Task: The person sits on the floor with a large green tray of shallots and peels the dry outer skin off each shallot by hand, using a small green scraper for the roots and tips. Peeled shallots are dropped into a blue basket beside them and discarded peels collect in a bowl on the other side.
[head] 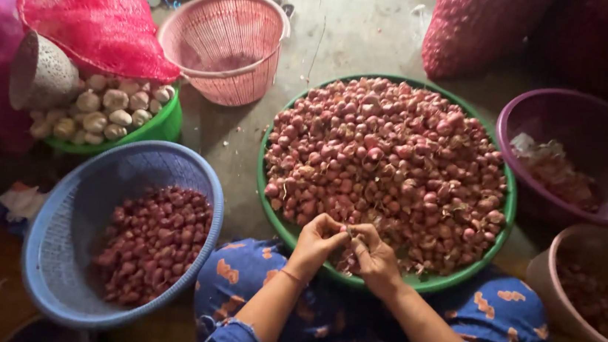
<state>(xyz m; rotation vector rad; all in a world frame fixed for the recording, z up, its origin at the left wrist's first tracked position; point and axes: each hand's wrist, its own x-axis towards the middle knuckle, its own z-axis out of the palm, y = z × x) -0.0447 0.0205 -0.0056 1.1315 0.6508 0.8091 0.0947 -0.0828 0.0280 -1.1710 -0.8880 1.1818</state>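
My left hand (317,241) and my right hand (374,257) meet at the near rim of a wide green tray (276,213) heaped with small red shallots (387,157). Both hands pinch one small shallot (348,232) between their fingertips, right over the pile's near edge. A thin orange band circles my left wrist. My knees in blue patterned cloth sit just below the tray.
A blue basket (52,243) of peeled shallots lies at left. Behind it stand a green bowl of garlic bulbs (105,111) under a red mesh sack (99,25), and an empty pink basket (227,44). At right are a purple basin of peels (580,157), a tan bowl (590,288) and a red net sack (478,24).
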